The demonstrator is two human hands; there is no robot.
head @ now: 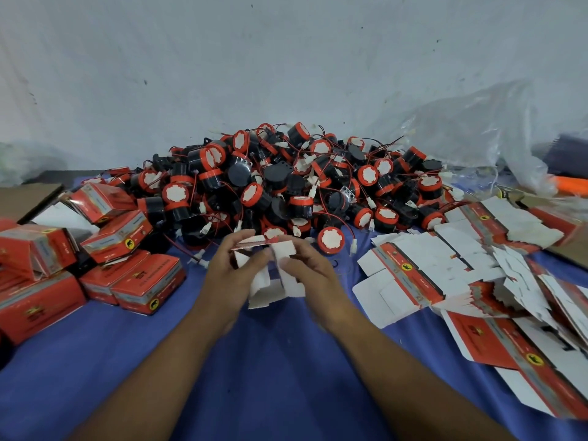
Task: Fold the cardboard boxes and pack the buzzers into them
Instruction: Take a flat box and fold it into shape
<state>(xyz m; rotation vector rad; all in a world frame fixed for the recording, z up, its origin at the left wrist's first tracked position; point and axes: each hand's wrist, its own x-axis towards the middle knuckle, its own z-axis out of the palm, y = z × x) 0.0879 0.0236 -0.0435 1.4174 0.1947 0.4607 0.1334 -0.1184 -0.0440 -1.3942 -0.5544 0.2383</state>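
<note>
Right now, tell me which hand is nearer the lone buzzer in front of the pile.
Right. The right hand is just left of the buzzer; the left hand is farther left, beyond the box both hold.

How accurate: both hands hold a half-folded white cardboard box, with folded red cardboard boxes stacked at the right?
Head view: the folded red cardboard boxes are stacked at the left; left hand and right hand do hold the half-folded white cardboard box.

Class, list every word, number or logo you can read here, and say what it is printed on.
Nothing readable.
Folded red boxes: lettering blurred; a black animal emblem on a yellow disc shows.
Flat box blanks: same emblem, lettering too small.
Half-folded box, held by left hand and right hand: nothing legible.
</note>
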